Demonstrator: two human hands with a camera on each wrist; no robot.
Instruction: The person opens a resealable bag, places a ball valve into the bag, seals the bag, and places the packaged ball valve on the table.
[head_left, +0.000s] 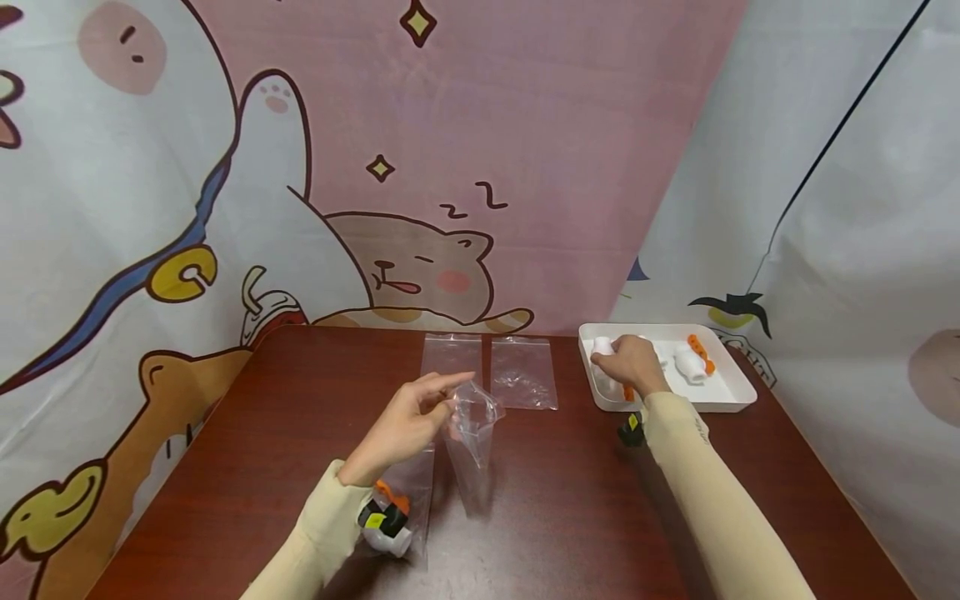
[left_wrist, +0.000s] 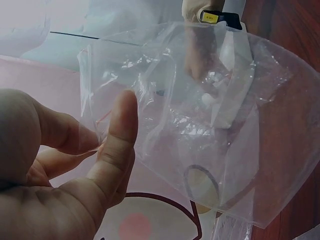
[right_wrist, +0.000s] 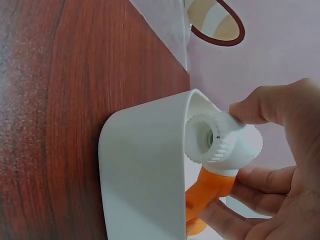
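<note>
My left hand (head_left: 408,421) pinches the edge of a clear zip bag (head_left: 471,433) between thumb and fingers. In the left wrist view the bag (left_wrist: 200,125) hangs spread out and see-through beyond the fingertips. Over the left end of a white tray (head_left: 712,398), my right hand (head_left: 633,365) grips a white plastic valve (right_wrist: 227,142) by its body. The valve has ridged round ends and an orange handle (right_wrist: 212,190) below, beside the tray wall. Another white valve (head_left: 690,365) with an orange handle (head_left: 701,353) lies further right in the tray.
Two flat clear zip bags (head_left: 523,375) lie at the back of the brown table (head_left: 570,517). Partly under my left wrist, a bag holds a white and orange valve (head_left: 390,540). A printed cloth (head_left: 570,167) hangs behind the table.
</note>
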